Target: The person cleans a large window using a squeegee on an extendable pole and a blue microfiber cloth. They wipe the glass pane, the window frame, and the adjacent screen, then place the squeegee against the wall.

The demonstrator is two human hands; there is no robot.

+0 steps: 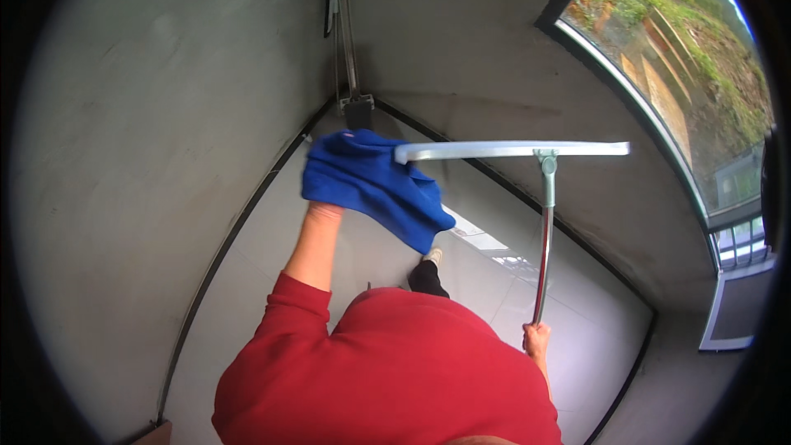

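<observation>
A blue cloth point(371, 179) is draped over my left hand point(325, 210), which holds it out ahead of me. Most of that hand is hidden under the cloth; only the wrist and a small bit of skin at the top show. My right hand point(536, 338) grips the metal pole point(544, 266) of a floor squeegee. The squeegee's long pale head point(482, 150) is raised and lies crosswise. Its left end overlaps the cloth in view, and I cannot tell whether they touch.
A flat mop with a metal pole point(349, 43) leans in the wall corner. At right is a window point(667, 74) with a dark frame, greenery outside. Pale floor tiles point(494, 303) are edged by a black skirting strip point(228, 241). A brown object point(154, 434) stands at lower left.
</observation>
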